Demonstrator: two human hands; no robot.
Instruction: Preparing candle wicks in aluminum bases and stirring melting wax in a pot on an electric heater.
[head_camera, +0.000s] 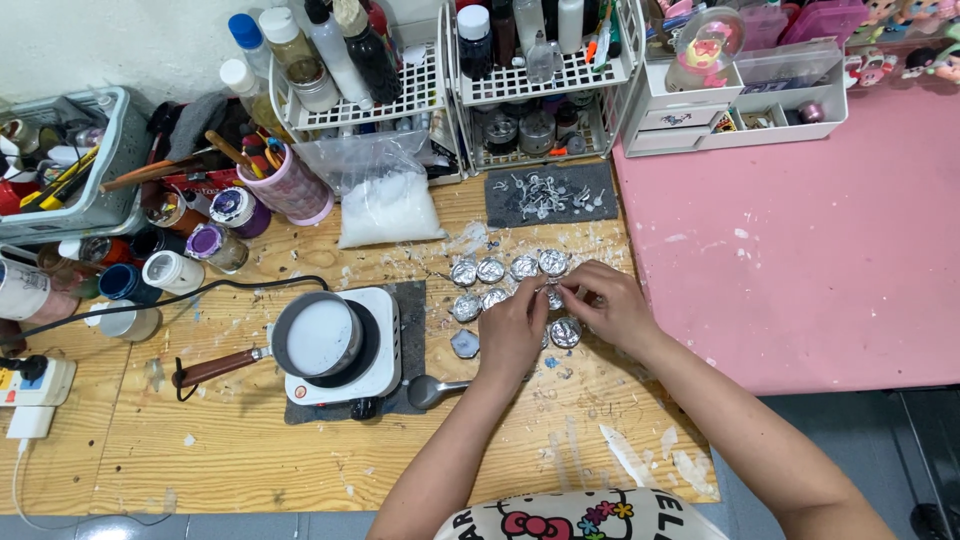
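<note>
Both hands are brought together over a cluster of small foil cups (500, 283) near the back right part of the wooden tabletop (250, 450). The left hand (513, 335) is laid over the lower cups, its fingers curled down, so its grip is hidden; whether anything is pinched cannot be told. The right hand (610, 305) is clenched at the fingertips on a small foil cup (556, 296), of which only a sliver is seen between the two hands. One more cup (566, 332) is partly covered below the right hand.

Just left of the cups, a small pan (318, 337) with a wooden handle is set on a white hotplate (375, 350); its pale contents are hard to make out. A spoon (432, 391) lies at the hotplate's front corner, its handle hidden under the left forearm. A clear bag of white flakes (388, 205) stands behind the cups, beside a dark mat (598, 208) strewn with tiny metal bits too small to identify. The bin (112, 160) at the left edge is cut off.
</note>
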